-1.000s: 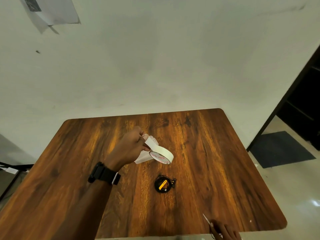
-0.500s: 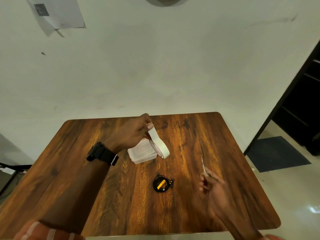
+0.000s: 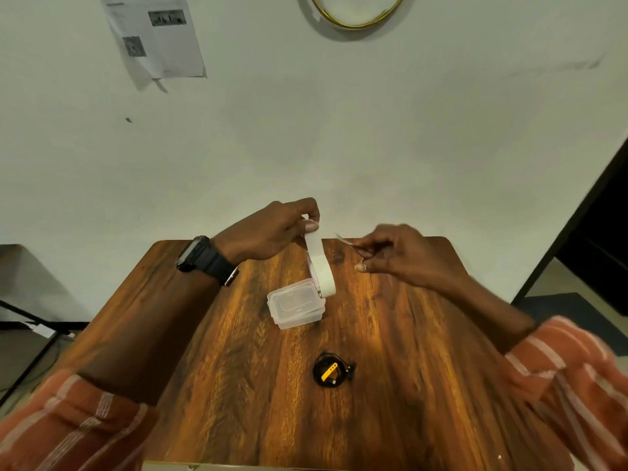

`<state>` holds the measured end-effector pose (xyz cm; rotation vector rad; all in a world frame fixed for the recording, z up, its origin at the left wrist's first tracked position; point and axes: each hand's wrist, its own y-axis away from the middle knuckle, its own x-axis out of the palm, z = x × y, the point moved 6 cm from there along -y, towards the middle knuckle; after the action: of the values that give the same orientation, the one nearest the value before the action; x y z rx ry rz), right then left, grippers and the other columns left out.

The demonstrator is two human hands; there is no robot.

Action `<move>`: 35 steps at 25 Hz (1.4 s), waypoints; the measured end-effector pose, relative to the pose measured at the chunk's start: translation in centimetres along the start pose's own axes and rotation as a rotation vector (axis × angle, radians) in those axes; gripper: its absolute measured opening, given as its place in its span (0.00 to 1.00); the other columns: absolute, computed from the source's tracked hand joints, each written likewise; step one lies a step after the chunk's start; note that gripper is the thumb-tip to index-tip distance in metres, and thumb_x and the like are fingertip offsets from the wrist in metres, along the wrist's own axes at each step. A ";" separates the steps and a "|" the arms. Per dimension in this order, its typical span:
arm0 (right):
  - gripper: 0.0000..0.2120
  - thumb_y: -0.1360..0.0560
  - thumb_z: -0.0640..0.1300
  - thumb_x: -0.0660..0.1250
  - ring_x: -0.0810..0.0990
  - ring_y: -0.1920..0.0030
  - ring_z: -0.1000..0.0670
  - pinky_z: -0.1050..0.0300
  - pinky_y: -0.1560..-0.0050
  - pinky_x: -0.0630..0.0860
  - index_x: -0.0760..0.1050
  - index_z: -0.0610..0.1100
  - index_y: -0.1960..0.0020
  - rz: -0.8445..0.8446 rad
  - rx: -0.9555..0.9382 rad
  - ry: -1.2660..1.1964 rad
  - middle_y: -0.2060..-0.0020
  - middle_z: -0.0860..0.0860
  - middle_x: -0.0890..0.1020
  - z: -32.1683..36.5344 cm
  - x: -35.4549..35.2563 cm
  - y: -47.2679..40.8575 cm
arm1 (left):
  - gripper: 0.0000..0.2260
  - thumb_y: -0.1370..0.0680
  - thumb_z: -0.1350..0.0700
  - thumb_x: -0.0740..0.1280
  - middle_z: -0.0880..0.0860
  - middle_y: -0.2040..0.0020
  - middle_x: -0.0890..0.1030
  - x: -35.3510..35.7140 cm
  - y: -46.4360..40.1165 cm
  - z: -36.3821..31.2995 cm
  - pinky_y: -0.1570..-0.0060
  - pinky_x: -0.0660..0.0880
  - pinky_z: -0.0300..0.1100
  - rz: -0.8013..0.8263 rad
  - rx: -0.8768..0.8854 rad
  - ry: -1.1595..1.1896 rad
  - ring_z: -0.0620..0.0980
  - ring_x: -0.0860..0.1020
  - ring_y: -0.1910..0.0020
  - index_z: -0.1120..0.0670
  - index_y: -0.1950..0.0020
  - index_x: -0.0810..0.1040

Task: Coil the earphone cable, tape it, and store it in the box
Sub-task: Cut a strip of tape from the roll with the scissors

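We see the left hand (image 3: 272, 229) raised above the far part of the worktop (image 3: 390, 385); its grip is clamped on the free end of a strip of white tape (image 3: 314, 248), thumb and forefinger pinched together at the top of the strip; the strip runs down from the pinch to the tape roll (image 3: 324, 278), which hangs from it, edge-on to the camera; the lower edge of the roll appears just above the far right corner of the box (image 3: 295, 304), and we cannot tell whether the two touch. A black watch (image 3: 204, 260) sits on the left wrist.

We see the right hand (image 3: 394, 254) level with the left, just to the right of the strip; its grip is closed on a small pair of scissors (image 3: 350, 246); the thin blades point left toward the strip and stand apart from it; we cannot tell whether the blades are apart or together, because they are blurred.

The box is clear plastic with its lid on; it rests flat near the middle of the worktop. The coiled earphone cable (image 3: 331, 370), black with a yellow part, lies on the worktop nearer the camera, well apart from the box and from both hands; we see no tape on it. Both forearms show orange striped sleeves (image 3: 560, 375) pushed up. A printed sheet (image 3: 156, 32) hangs on the wall behind.
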<state>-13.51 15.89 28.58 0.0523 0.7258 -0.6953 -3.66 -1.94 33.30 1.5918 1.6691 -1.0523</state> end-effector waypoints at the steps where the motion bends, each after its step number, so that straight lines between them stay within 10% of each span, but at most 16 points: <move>1: 0.19 0.34 0.42 0.79 0.81 0.53 0.48 0.53 0.54 0.79 0.83 0.45 0.43 0.054 -0.084 0.202 0.55 0.49 0.82 1.4 -0.5 -0.9 | 0.05 0.17 0.53 0.59 0.49 0.53 0.82 -0.3 -0.1 -0.2 0.50 0.80 0.46 -0.005 0.012 -0.014 0.44 0.83 0.55 0.50 0.49 0.72; 7: 0.22 0.33 0.49 0.78 0.78 0.54 0.55 0.66 0.62 0.69 0.81 0.46 0.40 0.264 -0.260 0.629 0.55 0.53 0.78 5.4 -1.7 -4.6 | 0.06 0.17 0.53 0.59 0.49 0.53 0.82 -1.4 -0.4 -1.0 0.48 0.80 0.48 -0.017 0.070 -0.058 0.43 0.83 0.54 0.52 0.49 0.73; 15: 0.23 0.34 0.52 0.79 0.80 0.52 0.50 0.51 0.52 0.79 0.82 0.44 0.42 0.378 -0.250 0.626 0.52 0.49 0.81 6.7 -1.6 -6.0 | 0.06 0.17 0.53 0.58 0.50 0.49 0.83 -2.0 -1.1 -0.6 0.48 0.81 0.47 -0.051 0.073 -0.084 0.46 0.84 0.52 0.52 0.49 0.72; 25: 0.17 0.31 0.47 0.77 0.80 0.62 0.51 0.63 0.63 0.71 0.83 0.41 0.44 0.341 -0.259 0.601 0.60 0.51 0.81 6.5 -1.4 -7.8 | 0.06 0.16 0.53 0.58 0.55 0.49 0.83 -2.5 -2.6 0.4 0.49 0.80 0.52 -0.066 0.046 -0.045 0.46 0.85 0.55 0.53 0.49 0.72; 35: 0.08 0.32 0.39 0.78 0.82 0.65 0.53 0.55 0.60 0.80 0.83 0.42 0.54 0.351 0.126 -0.130 0.65 0.51 0.85 -5.4 2.5 -4.5 | 0.03 0.17 0.58 0.60 0.58 0.50 0.85 4.1 -3.6 5.1 0.54 0.84 0.49 -0.100 -0.141 0.259 0.50 0.86 0.57 0.56 0.47 0.72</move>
<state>-18.08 12.42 23.78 0.2427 0.5296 -0.4030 -8.12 -4.03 27.71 1.6203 1.9654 -0.7815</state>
